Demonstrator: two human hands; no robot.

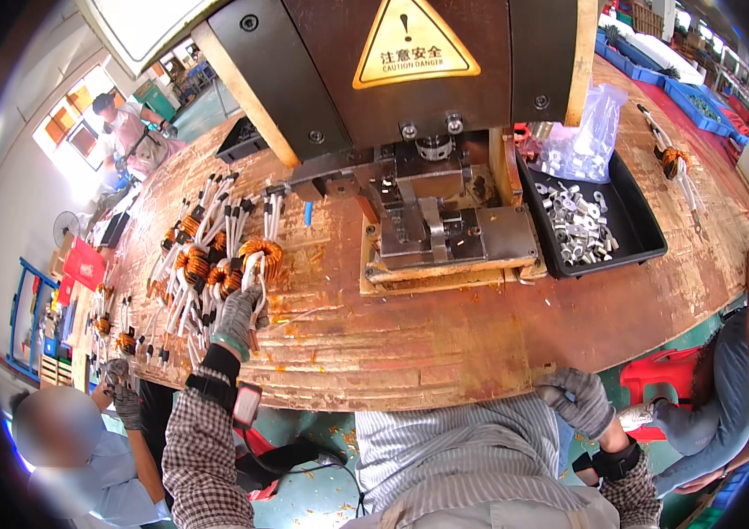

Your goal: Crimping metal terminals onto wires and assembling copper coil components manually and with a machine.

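Left hand (238, 319) gloved, fingers closed around white leads of copper coil (262, 256), coil just above the hand. Right hand (576, 398) curled loosely at table edge (445, 388), holding nothing.

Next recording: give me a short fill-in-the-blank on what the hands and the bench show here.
The left hand reaches into a pile of copper-wound coils whose leads are sleeved in ____.
The black tray to the right of the press holds small ____ metal parts.
The right hand rests at the ____ edge of the wooden bench, holding nothing.

Missing words: white; silver; near
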